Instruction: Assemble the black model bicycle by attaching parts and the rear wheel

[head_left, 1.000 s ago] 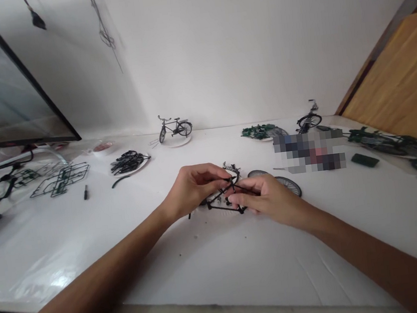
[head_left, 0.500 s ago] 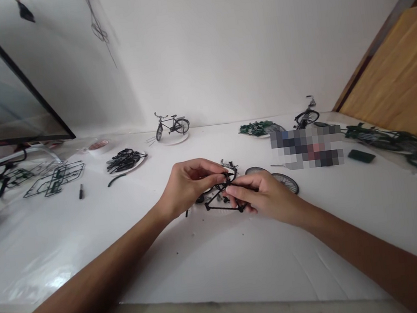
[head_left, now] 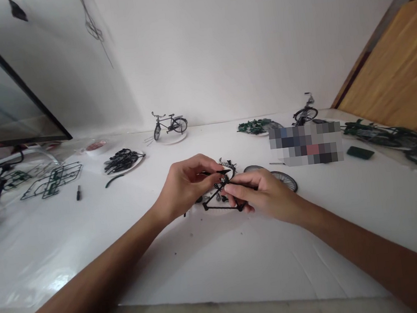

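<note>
Between my hands is a black miniature bicycle frame (head_left: 222, 206), its tubes forming a triangle. My right hand (head_left: 260, 193) pinches the frame near its upper corner. Fingers and thumb of my left hand (head_left: 192, 181) are closed on a small black pointed part (head_left: 225, 171), seemingly a bicycle saddle, just above that corner. Whether the two pieces touch I cannot tell. Behind and below my hands lie small metal and black bicycle parts (head_left: 228, 164), partly hidden. Two spoked wheels (head_left: 285, 180) rest just beyond my right hand.
Assembled model bicycles stand at the back, one on the left (head_left: 170, 124) and one on the right (head_left: 305, 113). Plates hold black parts (head_left: 124, 160) and green parts (head_left: 258, 126). Green sprues (head_left: 53, 180), a small screwdriver (head_left: 79, 193) and a monitor (head_left: 0, 84) are on the left.
My left hand has shifted slightly, and the pointed black part between its fingers shows more clearly above the frame's corner. My right hand keeps its grip. The whole view has moved a little.
</note>
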Demonstrator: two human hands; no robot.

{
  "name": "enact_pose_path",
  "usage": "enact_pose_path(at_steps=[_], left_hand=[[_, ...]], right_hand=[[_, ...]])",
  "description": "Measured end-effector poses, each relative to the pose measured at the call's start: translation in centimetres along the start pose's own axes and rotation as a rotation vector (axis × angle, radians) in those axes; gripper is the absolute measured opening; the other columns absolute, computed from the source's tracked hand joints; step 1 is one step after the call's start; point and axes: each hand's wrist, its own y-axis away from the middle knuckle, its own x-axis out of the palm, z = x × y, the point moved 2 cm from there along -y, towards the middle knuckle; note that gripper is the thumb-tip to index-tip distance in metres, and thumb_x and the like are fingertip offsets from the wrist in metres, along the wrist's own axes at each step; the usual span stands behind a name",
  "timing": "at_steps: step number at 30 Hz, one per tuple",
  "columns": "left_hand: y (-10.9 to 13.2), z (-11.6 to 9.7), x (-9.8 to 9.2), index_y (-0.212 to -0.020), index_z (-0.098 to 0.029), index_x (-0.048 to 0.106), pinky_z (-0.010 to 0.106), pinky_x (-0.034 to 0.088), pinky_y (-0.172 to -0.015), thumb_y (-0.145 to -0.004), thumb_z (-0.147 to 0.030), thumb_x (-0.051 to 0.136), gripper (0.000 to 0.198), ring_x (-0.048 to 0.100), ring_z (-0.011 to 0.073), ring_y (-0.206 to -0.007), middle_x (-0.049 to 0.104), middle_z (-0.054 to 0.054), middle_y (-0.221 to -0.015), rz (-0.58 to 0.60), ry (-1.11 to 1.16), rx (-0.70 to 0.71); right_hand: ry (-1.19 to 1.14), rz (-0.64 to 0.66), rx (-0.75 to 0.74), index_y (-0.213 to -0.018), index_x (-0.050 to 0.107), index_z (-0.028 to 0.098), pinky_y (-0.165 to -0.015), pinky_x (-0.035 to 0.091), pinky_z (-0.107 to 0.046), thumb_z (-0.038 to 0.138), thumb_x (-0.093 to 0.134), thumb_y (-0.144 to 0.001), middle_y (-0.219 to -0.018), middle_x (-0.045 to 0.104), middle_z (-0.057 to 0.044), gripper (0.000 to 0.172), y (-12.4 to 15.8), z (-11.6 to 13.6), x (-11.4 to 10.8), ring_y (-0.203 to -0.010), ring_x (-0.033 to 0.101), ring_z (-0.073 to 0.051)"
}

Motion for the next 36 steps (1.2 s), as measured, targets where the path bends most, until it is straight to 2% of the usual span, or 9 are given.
enact_pose_path(at_steps=[5, 9, 18, 23, 29, 36], left_hand=[[0.3, 0.0, 0.1, -0.105, -0.016, 0.071, 0.03, 0.06, -0.085, -0.087, -0.019, 0.068, 0.018, 0.065, 0.0157, -0.094, 0.067, 0.006, -0.098, -0.004, -0.164, 0.051], [0.5, -0.6, 0.3, -0.106, -0.018, 0.072, 0.028, 0.062, -0.08, -0.088, -0.016, 0.065, 0.02, 0.065, 0.0154, -0.092, 0.066, 0.007, -0.101, 0.001, -0.284, 0.106], [0.6, -1.0, 0.4, -0.102, -0.018, 0.073, 0.028, 0.062, -0.075, -0.088, -0.015, 0.065, 0.016, 0.064, 0.0151, -0.089, 0.064, 0.007, -0.1, 0.01, -0.283, 0.149], [0.6, -0.8, 0.3, -0.103, -0.017, 0.069, 0.028, 0.061, -0.079, -0.089, -0.015, 0.064, 0.015, 0.063, 0.015, -0.092, 0.063, 0.006, -0.099, -0.004, -0.291, 0.132], [0.7, -0.7, 0.3, -0.112, -0.018, 0.063, 0.032, 0.061, -0.084, -0.088, -0.017, 0.065, 0.025, 0.062, 0.0161, -0.094, 0.062, 0.005, -0.097, -0.004, -0.267, 0.117], [0.7, -0.8, 0.2, -0.105, -0.018, 0.061, 0.031, 0.06, -0.084, -0.087, -0.013, 0.064, 0.019, 0.061, 0.0158, -0.097, 0.061, 0.005, -0.098, 0.01, -0.262, 0.139]], right_hand=[[0.007, -0.017, -0.004, -0.076, 0.069, 0.016, -0.051, 0.044, -0.021, 0.043, 0.06, -0.093, -0.074, 0.066, -0.002, 0.033, 0.0, 0.0, 0.0, -0.055, 0.054, -0.009], [0.016, -0.018, 0.014, -0.078, 0.069, 0.017, -0.051, 0.044, -0.022, 0.044, 0.059, -0.094, -0.076, 0.067, -0.002, 0.032, 0.1, 0.1, 0.0, -0.056, 0.054, -0.009], [0.026, -0.033, 0.007, -0.077, 0.069, 0.017, -0.049, 0.042, -0.022, 0.043, 0.059, -0.093, -0.075, 0.067, -0.001, 0.032, -0.1, 0.2, 0.0, -0.053, 0.053, -0.008], [0.023, -0.048, -0.014, -0.073, 0.068, 0.017, -0.05, 0.045, -0.021, 0.042, 0.059, -0.093, -0.072, 0.066, -0.001, 0.033, 0.1, 0.4, 0.0, -0.055, 0.054, -0.009], [0.04, -0.038, -0.007, -0.072, 0.067, 0.017, -0.05, 0.044, -0.022, 0.042, 0.059, -0.093, -0.073, 0.067, -0.001, 0.033, 0.1, 0.4, 0.0, -0.053, 0.054, -0.009], [0.013, -0.033, -0.005, -0.075, 0.068, 0.017, -0.05, 0.044, -0.022, 0.042, 0.059, -0.093, -0.074, 0.068, -0.002, 0.032, 0.2, 0.3, -0.1, -0.053, 0.054, -0.009]])
